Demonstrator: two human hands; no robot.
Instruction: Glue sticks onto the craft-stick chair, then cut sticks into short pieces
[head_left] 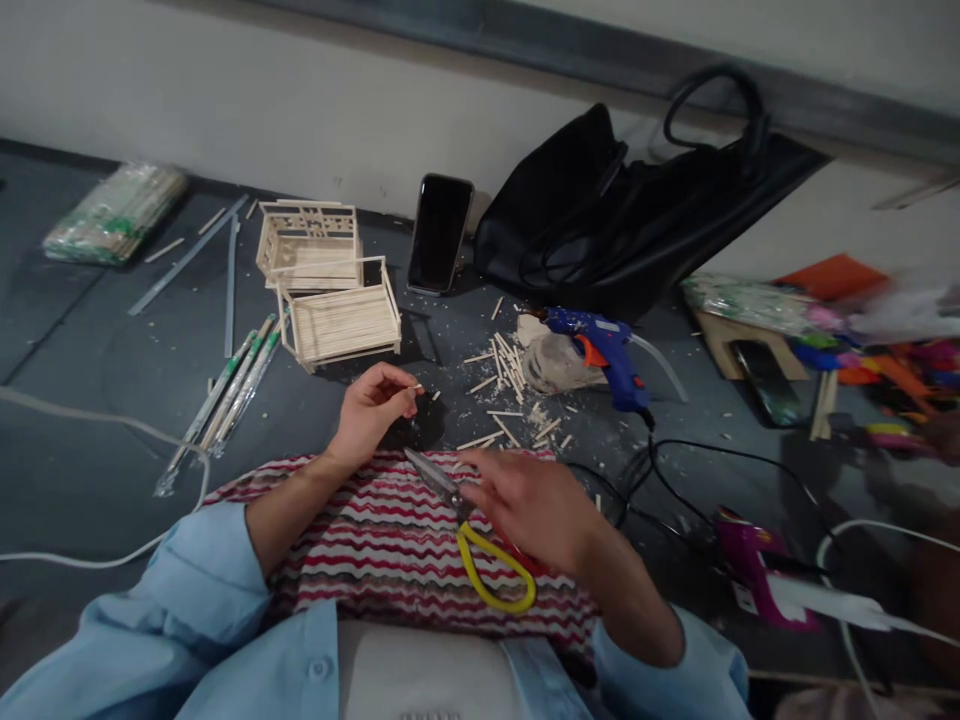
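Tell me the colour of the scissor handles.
Yellow on the scissors handle loop, red beside it under the right hand; head view.

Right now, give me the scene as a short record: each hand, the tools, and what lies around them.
left hand: pinches a short stick
right hand: fingers spread over the scissors; contact unclear
scissors: yellow handles, lying on the striped cloth
glue gun: blue, beyond the loose sticks
models: two stick frames, left of the phone
phone: propped upright, screen dark
bag: black, right of the phone
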